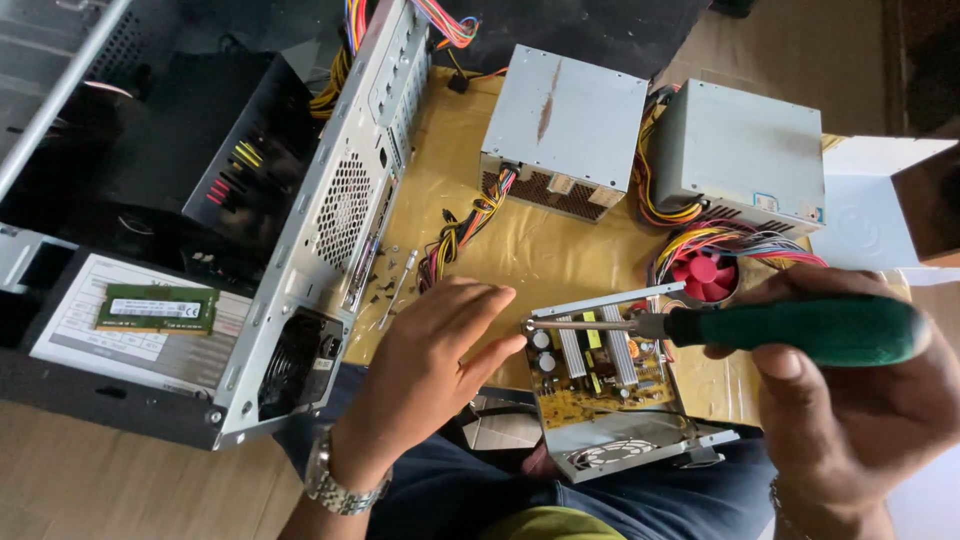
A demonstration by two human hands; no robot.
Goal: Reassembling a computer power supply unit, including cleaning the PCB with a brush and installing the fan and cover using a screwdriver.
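An opened power supply unit with a yellowish circuit board, capacitors and heat sinks rests on my lap at the table's edge. My left hand lies flat beside its left wall, fingertips touching the case near the corner. My right hand is closed on a green-handled screwdriver. The metal shaft runs left across the unit, and its tip meets the upper left corner of the case.
An open computer case lies on its side at left, with a green memory stick on its drive. Two closed grey power supplies with coloured wire bundles sit at the back. A red fan and loose screws lie on the yellow table cover.
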